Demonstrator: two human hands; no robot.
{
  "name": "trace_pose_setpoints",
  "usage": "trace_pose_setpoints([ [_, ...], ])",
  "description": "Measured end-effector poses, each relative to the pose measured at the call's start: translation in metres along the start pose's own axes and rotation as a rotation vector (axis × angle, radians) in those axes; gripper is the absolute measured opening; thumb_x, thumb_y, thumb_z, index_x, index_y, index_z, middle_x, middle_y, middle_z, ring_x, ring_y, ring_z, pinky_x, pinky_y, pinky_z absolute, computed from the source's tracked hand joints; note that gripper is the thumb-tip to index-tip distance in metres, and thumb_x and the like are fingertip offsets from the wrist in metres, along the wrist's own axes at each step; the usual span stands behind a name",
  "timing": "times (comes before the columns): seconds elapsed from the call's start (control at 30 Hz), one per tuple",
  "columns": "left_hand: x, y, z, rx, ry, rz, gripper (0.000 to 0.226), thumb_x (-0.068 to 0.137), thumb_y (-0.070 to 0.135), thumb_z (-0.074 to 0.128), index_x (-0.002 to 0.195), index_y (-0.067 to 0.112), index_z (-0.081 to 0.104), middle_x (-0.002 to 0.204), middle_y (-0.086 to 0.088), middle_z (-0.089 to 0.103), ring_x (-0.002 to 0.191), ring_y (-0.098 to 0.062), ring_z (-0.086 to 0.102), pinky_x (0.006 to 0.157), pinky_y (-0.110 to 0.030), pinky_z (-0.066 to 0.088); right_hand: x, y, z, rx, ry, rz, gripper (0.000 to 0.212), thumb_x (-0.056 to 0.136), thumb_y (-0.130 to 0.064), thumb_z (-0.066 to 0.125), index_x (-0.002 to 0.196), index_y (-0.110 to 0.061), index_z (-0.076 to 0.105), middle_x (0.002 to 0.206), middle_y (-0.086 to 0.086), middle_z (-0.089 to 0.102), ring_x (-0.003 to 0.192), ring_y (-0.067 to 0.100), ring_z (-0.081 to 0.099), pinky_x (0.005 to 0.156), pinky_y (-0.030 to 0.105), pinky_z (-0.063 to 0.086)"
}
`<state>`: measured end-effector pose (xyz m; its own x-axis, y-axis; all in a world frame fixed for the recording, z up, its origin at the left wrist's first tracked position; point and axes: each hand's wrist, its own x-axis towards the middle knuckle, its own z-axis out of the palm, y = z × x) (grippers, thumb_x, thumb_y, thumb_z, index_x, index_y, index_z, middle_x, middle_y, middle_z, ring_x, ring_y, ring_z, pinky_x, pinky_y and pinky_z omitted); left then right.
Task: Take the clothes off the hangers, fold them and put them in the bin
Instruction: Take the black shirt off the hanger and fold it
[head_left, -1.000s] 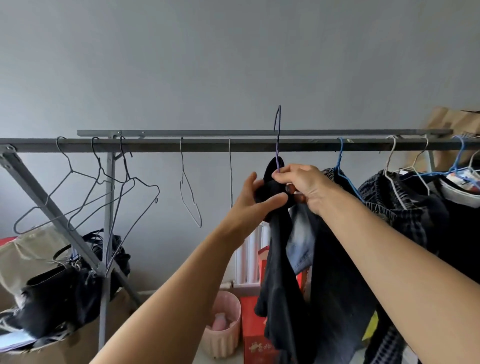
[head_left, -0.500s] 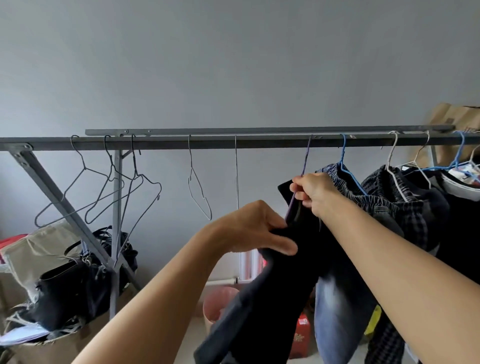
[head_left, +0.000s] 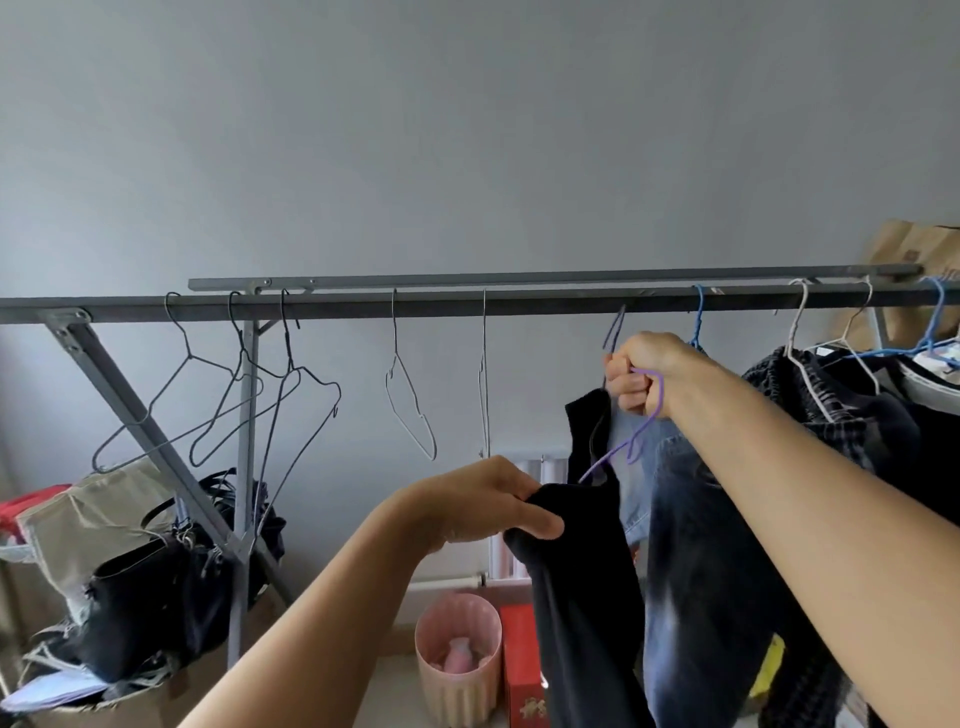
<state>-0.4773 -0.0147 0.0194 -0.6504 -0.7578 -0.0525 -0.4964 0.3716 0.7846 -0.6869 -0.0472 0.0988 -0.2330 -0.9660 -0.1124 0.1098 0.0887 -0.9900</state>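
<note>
Against plain grey wall, right hand (head_left: 641, 376) grips thin purple wire hanger (head_left: 631, 434); left hand (head_left: 483, 506) clutches soft black garment (head_left: 582, 597).

- soft, even daylight on the grey wall (head_left: 467, 130), no glare and no hard shadows.
- my forearms look a bit soft near the lower edge.
- the rail (head_left: 415, 304) bends slightly from the wide lens.
</note>
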Motion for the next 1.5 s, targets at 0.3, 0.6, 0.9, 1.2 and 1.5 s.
trace_pose_setpoints([
  [0.3, 0.009, -0.008, 0.013, -0.527, 0.36, 0.13, 0.02, 0.086, 0.016, 0.066, 0.067, 0.01, 0.063, 0.065, -0.003, 0.061, 0.066, -0.018, 0.058, 0.066, -0.022, 0.046, -0.013, -0.032, 0.008, -0.228, -0.123, -0.263, 0.028, 0.099, -0.003, 0.026, 0.08, -0.012, 0.044, 0.035, -0.004, 0.03, 0.025, 0.007, 0.018, 0.034, 0.009, 0.015],
  [0.6, -0.014, -0.011, -0.012, -0.454, 0.458, 0.112, 0.026, 0.089, 0.024, 0.069, 0.075, 0.002, 0.069, 0.067, -0.007, 0.06, 0.063, -0.019, 0.061, 0.056, -0.021, 0.047, 0.029, 0.014, 0.023, -0.484, 0.047, -0.288, 0.02, 0.095, 0.003, 0.028, 0.092, -0.008, 0.045, 0.057, 0.007, 0.029, 0.031, 0.011, 0.021, 0.037, 0.015, 0.017],
  [0.9, -0.034, -0.004, -0.035, -0.415, 0.577, 0.026, 0.03, 0.091, 0.023, 0.066, 0.088, -0.006, 0.072, 0.07, -0.01, 0.064, 0.06, -0.019, 0.062, 0.053, -0.02, 0.047, 0.007, 0.034, 0.024, -1.283, 0.383, -0.605, 0.03, 0.099, -0.026, 0.043, 0.118, -0.004, 0.05, 0.114, 0.016, 0.056, 0.103, 0.035, 0.058, 0.078, 0.039, 0.043],
  [1.2, -0.045, 0.001, -0.049, -0.329, 0.61, 0.051, 0.032, 0.092, 0.023, 0.065, 0.095, -0.009, 0.071, 0.077, -0.017, 0.057, 0.069, -0.024, 0.053, 0.065, -0.031, 0.041, -0.068, 0.037, 0.091, -0.95, -0.559, -0.52, 0.05, 0.072, -0.028, 0.084, 0.114, -0.022, 0.057, 0.103, -0.001, 0.069, 0.096, 0.015, 0.068, 0.093, 0.037, 0.053],
  [1.5, -0.063, -0.015, -0.061, -0.486, 0.673, 0.184, 0.031, 0.099, 0.033, 0.051, 0.1, 0.014, 0.076, 0.084, -0.004, 0.068, 0.08, -0.013, 0.066, 0.074, -0.027, 0.054, -0.053, 0.051, 0.095, -0.525, -0.578, -0.491, 0.018, 0.094, -0.01, 0.061, 0.108, 0.0, 0.067, 0.095, 0.012, 0.071, 0.088, 0.02, 0.069, 0.089, 0.032, 0.054],
])
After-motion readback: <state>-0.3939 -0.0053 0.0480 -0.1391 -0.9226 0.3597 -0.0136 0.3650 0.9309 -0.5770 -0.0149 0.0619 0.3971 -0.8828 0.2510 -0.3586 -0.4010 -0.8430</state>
